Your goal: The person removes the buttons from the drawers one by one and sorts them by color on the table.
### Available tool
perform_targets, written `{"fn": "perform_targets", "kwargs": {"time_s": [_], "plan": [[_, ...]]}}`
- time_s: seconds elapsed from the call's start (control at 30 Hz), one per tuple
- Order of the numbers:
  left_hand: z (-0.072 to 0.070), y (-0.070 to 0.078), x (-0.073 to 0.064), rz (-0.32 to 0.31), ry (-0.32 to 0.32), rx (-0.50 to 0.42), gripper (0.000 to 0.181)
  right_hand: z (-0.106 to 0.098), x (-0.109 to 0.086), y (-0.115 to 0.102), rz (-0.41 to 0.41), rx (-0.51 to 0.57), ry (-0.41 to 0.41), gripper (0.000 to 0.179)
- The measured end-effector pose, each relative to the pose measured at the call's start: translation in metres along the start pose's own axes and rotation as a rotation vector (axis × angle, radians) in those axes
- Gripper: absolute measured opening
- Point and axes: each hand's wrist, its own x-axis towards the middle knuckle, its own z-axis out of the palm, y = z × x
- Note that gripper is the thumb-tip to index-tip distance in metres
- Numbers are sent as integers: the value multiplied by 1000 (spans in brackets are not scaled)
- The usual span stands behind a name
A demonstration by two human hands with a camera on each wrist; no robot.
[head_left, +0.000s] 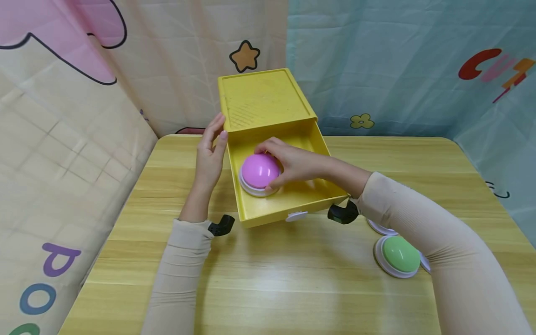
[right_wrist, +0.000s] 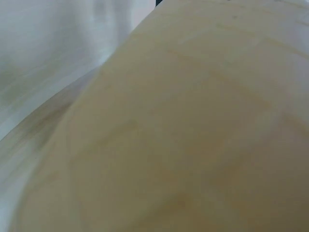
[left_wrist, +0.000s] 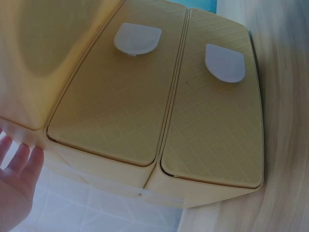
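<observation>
A yellow drawer cabinet (head_left: 265, 98) stands at the back of the table with its top drawer (head_left: 303, 191) pulled out. Inside that drawer, toward its left front, is a pink dome push button (head_left: 260, 170) on a white base. My right hand (head_left: 299, 163) reaches over the drawer and grips this button, thumb at the near side and fingers at the far side. My left hand (head_left: 210, 156) touches the cabinet's left side with its fingers extended. In the left wrist view, two lower drawers (left_wrist: 116, 104) are closed. A blurred yellow drawer front (right_wrist: 193, 125) fills most of the right wrist view.
On the table (head_left: 268, 288), a green dome button (head_left: 400, 254) lies at the right. White bases (head_left: 382, 228) of other buttons show partly beneath my right sleeve (head_left: 444, 237). Printed curtains (head_left: 389, 60) hang behind the table. The drawer carries a white pull tab (head_left: 297, 216).
</observation>
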Motion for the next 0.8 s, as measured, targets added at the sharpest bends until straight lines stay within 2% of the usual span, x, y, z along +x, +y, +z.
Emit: {"fn": "perform_targets", "kwargs": {"time_s": [0.23, 0.4, 0.63, 0.8], "plan": [[-1, -1, 0, 3, -3, -2, 44, -2, -6, 3, -5, 0, 8, 74], [0, -2, 0, 11, -4, -10, 44, -9, -15, 3, -9, 37, 50, 75], [0, -1, 0, 23, -8, -11, 44, -25, -37, 0, -57, 50, 147, 71], [0, -2, 0, 26, -12, 0, 44, -37, -60, -4, -24, 34, 201, 74]]}}
